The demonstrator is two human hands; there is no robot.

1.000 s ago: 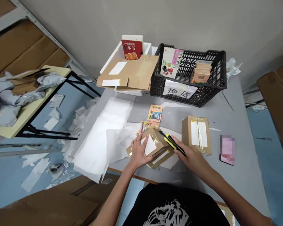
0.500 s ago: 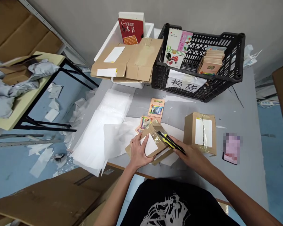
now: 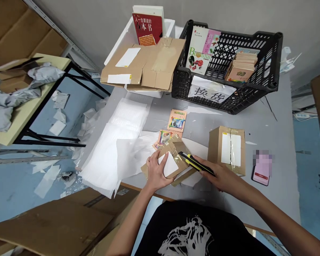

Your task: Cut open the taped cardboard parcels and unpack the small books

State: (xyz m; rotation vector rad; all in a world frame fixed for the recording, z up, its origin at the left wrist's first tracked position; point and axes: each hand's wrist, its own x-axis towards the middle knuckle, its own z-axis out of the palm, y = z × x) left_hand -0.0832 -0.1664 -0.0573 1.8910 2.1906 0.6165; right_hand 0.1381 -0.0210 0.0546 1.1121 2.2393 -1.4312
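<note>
My left hand (image 3: 158, 170) grips a small taped cardboard box (image 3: 182, 153) near the table's front edge, thumb lying over its white label (image 3: 168, 166). In my right hand (image 3: 218, 175) is a yellow-and-black utility knife (image 3: 196, 164), its tip close to the box's clear tape. Whether the blade touches the tape I cannot tell. Just behind the box lie small pink booklets (image 3: 177, 120), partly covered by it. To the right stands a second taped cardboard box (image 3: 226, 149) with a white label.
White wrapping sheets (image 3: 109, 153) spread across the table's left side. A black plastic crate (image 3: 226, 76) with books stands at the back, beside a white foam box (image 3: 120, 41) topped with flattened cardboard (image 3: 160, 64). A phone (image 3: 261, 170) lies at the right.
My right hand has moved the utility knife slightly right, its tip drawn back a little along the box. My left hand stays on the box. The camera view has shifted slightly.
</note>
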